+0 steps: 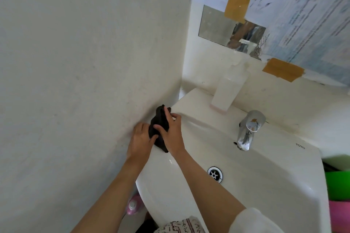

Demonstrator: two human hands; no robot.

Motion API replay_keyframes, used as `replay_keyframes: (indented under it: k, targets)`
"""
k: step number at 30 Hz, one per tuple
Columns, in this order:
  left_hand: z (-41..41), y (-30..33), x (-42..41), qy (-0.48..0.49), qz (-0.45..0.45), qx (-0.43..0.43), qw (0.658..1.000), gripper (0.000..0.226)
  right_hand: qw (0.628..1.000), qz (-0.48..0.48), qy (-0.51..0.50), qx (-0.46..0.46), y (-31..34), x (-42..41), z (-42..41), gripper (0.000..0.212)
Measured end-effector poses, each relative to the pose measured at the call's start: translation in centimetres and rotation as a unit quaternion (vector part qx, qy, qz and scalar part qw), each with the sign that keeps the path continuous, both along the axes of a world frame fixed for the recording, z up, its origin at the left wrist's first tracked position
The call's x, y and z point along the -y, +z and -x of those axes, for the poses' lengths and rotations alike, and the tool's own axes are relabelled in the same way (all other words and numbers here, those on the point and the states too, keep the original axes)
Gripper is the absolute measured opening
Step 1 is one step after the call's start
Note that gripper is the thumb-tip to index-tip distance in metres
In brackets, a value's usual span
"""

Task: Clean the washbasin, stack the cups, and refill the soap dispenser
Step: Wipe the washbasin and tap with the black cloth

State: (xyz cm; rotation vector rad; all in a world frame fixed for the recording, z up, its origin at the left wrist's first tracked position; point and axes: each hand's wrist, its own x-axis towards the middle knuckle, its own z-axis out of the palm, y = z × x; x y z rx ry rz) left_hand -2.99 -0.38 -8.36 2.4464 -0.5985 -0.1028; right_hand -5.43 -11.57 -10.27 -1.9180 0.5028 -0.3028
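Observation:
A white washbasin [265, 185] fills the lower right, with a chrome tap [248, 130] and a metal drain [215, 174]. On its back ledge stands a clear soap dispenser bottle [230, 87] without a pump, holding a thin pink layer at the bottom. A black cloth [160, 122] lies on the basin's left rim against the wall. My left hand [141, 140] grips its lower end, and my right hand [171, 132] presses on it from above with fingers spread over the cloth. No cups are in view.
A white wall [85, 62] stands close on the left. A small mirror [231, 28] and taped paper hang above the basin. A pink bottle [133, 205] sits below the basin's left side. Green [339, 185] and pink [340, 215] plastic items are at the right edge.

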Motion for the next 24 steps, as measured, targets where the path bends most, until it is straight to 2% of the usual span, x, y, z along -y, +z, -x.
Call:
replay_keyframes:
  k: [2, 4, 8, 10, 12, 15, 17, 19, 22, 24]
  targets:
    - [0.0, 0.3, 0.1, 0.012, -0.005, 0.053, 0.999, 0.023, 1.000, 0.012, 0.015, -0.005, 0.7, 0.4, -0.7, 0.057]
    - [0.0, 0.9, 0.0, 0.028, -0.006, 0.084, 0.996, 0.028, 1.000, 0.015, 0.000, 0.001, 1.2, 1.0, -1.2, 0.045]
    - [-0.3, 1.1, -0.1, 0.032, -0.099, 0.128, 0.986, 0.072, 0.990, 0.128, -0.061, -0.002, 1.9, 3.1, -2.1, 0.036]
    - [-0.2, 1.1, 0.1, 0.040, -0.140, 0.148, 0.978, 0.086, 0.982, 0.166, -0.084, -0.006, 2.6, 3.6, -2.4, 0.035]
    - [0.2, 1.3, 0.3, 0.040, -0.189, 0.173, 0.966, 0.085, 0.984, 0.150, -0.093, 0.005, 3.1, 3.9, -2.6, 0.033]
    - [-0.3, 1.0, 0.3, 0.001, -0.222, 0.214, 0.951, 0.073, 0.982, 0.167, -0.083, 0.018, 3.4, 4.2, -2.8, 0.015]
    - [-1.1, 0.4, 0.1, -0.035, -0.190, 0.205, 0.960, 0.060, 0.962, 0.264, -0.063, -0.004, 3.0, 4.7, -2.9, 0.009]
    - [-1.5, -0.2, 0.0, -0.055, -0.166, 0.186, 0.967, 0.043, 0.932, 0.360, -0.023, -0.044, 2.4, 5.2, -2.7, 0.023]
    - [-0.9, -0.3, 0.4, -0.050, -0.156, 0.077, 0.984, 0.047, 0.905, 0.407, 0.044, -0.119, 1.7, 5.8, -2.0, 0.035]
    - [-0.7, -0.6, 0.5, -0.035, -0.161, 0.035, 0.986, 0.050, 0.897, 0.413, 0.062, -0.143, 1.5, 5.9, -1.6, 0.039]
